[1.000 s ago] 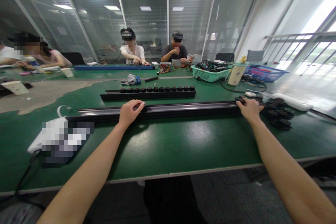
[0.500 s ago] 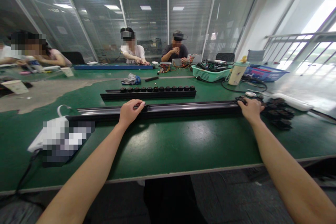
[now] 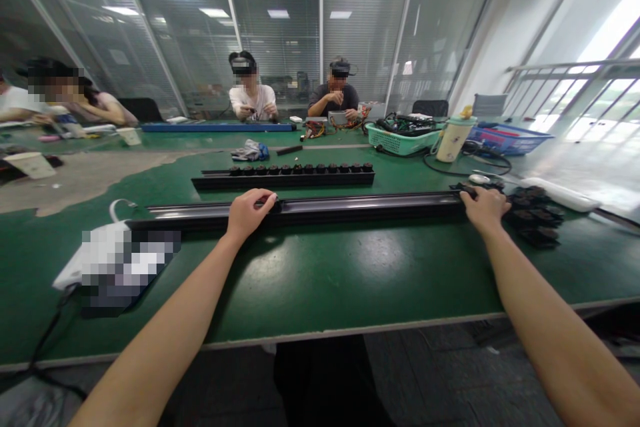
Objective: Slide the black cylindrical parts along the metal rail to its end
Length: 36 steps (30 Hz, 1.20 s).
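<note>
A long black rail [image 3: 370,205] with a shiny metallic channel lies across the table in front of me. My left hand [image 3: 249,212] rests on its left half, fingers curled around a small black part [image 3: 276,205] in the channel, mostly hidden by the hand. At the rail's right end, my right hand [image 3: 485,208] is closed, thumb and fingers on another small black part [image 3: 456,188]. Just right of that hand sits a pile of similar black parts [image 3: 535,213]. Behind the rail lies a shorter black rail [image 3: 285,181] carrying a row of round black pieces.
A white box-like item [image 3: 95,253] with a cable lies by the rail's left end. Beyond are a grey-blue glove [image 3: 250,150], a green basket [image 3: 400,141], a cream tumbler [image 3: 455,140] and a blue basket [image 3: 520,140]. Several people sit around the table.
My right hand has shifted slightly right, toward the pile, with the black part at its fingertips. My left hand stays put. A person across the table has raised their hands off the blue bar.
</note>
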Available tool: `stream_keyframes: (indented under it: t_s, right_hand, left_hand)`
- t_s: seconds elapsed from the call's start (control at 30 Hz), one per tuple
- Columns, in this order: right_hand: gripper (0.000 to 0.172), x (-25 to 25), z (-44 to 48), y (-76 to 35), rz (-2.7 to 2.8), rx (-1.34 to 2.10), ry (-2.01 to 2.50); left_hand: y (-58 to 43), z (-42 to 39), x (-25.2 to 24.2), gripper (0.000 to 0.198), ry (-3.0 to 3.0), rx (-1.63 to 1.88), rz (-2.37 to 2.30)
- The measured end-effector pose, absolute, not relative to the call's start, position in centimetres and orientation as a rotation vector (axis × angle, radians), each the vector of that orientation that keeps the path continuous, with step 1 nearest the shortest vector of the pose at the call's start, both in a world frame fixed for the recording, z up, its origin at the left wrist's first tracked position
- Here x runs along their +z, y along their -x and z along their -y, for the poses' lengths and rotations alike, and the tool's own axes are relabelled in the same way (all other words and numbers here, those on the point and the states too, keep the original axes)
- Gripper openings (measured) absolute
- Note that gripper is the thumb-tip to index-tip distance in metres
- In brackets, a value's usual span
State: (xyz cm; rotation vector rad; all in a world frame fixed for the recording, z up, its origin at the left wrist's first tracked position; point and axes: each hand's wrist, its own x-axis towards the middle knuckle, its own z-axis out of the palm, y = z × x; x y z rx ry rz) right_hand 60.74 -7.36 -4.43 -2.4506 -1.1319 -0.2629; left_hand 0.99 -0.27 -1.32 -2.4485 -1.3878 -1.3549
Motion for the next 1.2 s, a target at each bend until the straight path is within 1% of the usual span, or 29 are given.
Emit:
stream_keyframes:
  t_s: [0.73,0.97,1.2]
  right_hand:
    - [0.056,-4.4,7.0,-61.6,0.981,-0.253,2.473]
    - [0.050,-4.5,7.5,-61.9,0.868,-0.301,2.406]
    - [0.052,-4.8,7.8,-62.8,0.682,-0.406,2.385]
  left_hand:
    - [-1.0,0.4,-1.2,0.037,2.453,-1.347,1.392]
    - [-1.0,0.4,-1.3,0.038,2.443,-1.335,1.417]
    - [-1.0,0.2,-1.4,0.037,2.455,-1.337,1.397]
